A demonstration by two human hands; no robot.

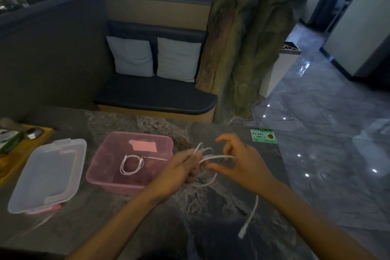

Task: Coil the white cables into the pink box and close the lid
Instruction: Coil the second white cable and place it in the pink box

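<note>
Your left hand (pixel 181 168) is curled round a small bundle of loops of the thin white charging cable (pixel 211 157), holding them just to the right of the translucent pink plastic box (pixel 109 175); your right hand (pixel 242 160) has thumb and forefinger hooked apart around the newest loop, guiding the strand rather than clamping it, though blur hides exactly where the fingertips touch; the free tail of that cable runs down across the dark marbled stone tabletop (pixel 147 124) to its white plug end (pixel 242 233) near your right forearm, so there looks to be a fair length left to wind; keep each new turn the same size as those in your left hand, and lay it flat against them so the bundle does not spring open; let the tail slide freely over the stone as you draw it up, and watch that the plug does not catch at the table's edge; judge the loop size against the box, since a smaller coiled white cable (pixel 132 163) already lies on its floor and the new bundle has to sit beside or over it without rising above the rim; hold the coil pinched until it is inside, as it will likely try to unwind; the clear plastic lid with pink clips (pixel 47 175) lies well to the left of the box, ready for afterwards; another white strand trailing below the lid may be a further cable, but it is too faint to tell
</note>
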